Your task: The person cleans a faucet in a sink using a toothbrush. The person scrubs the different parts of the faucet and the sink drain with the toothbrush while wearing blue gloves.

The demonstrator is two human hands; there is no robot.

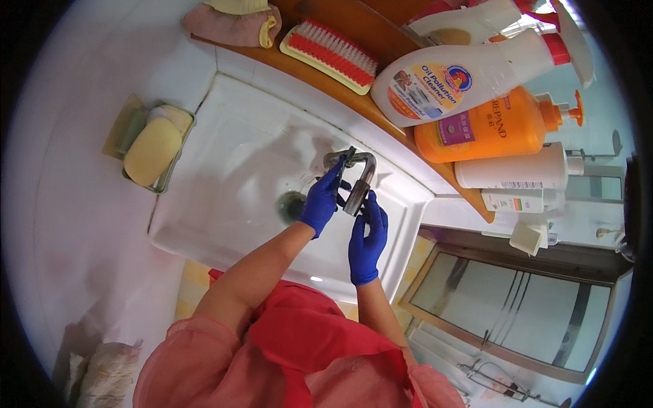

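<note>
Both my hands wear blue rubber gloves and reach over a white ceramic washbasin (229, 199). A curved metal faucet (368, 166) rises from the basin's far edge. My left hand (325, 200) is at the faucet's left side, its fingertips near the dark lever; whether it grips the lever is hard to tell. My right hand (368, 238) is just below and right of the spout's thick ribbed end (357, 198), fingertips at its side; its grip is partly hidden. The round drain (293, 206) lies left of my left hand, partly in shadow.
A wooden shelf (240, 50) beyond the basin holds a red and white scrub brush (331, 55), a spray cleaner bottle (459, 76), an orange pump bottle (484, 125) and a white bottle (510, 168). At the left, a soap dish (162, 182) holds a yellow soap bar (153, 152).
</note>
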